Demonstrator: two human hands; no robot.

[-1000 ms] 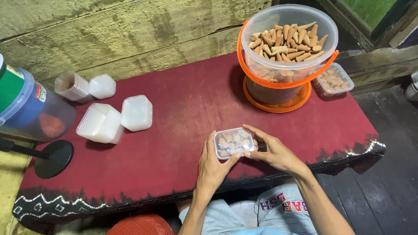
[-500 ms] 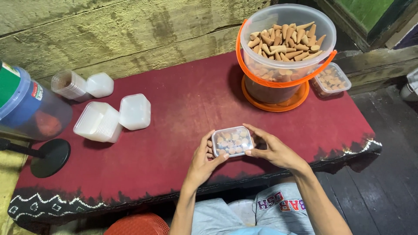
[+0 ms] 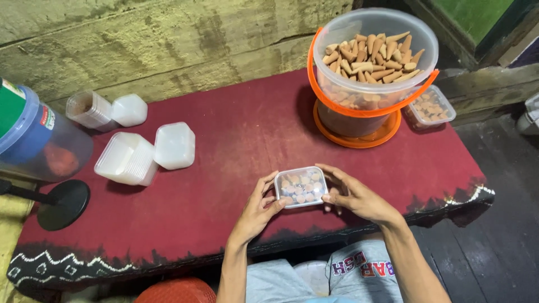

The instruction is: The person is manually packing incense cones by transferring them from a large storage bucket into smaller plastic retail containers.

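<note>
A small clear plastic box (image 3: 301,187) packed with round brown cone bases sits between both hands just above the dark red cloth (image 3: 236,140). My left hand (image 3: 258,210) grips its left side with thumb and fingers. My right hand (image 3: 356,196) holds its right side, fingers curled along the edge. A lid covers the box.
A clear bucket (image 3: 375,67) with an orange handle holds many brown cones at the back right. A filled small box (image 3: 431,106) lies beside it. Stacked empty boxes (image 3: 126,159) and lids (image 3: 174,146) lie at the left, near a blue-lidded jar (image 3: 33,134) and a black stand base (image 3: 63,203).
Both hands have shifted slightly on the small box, which stays near the table's front edge. The view has shifted a little.
</note>
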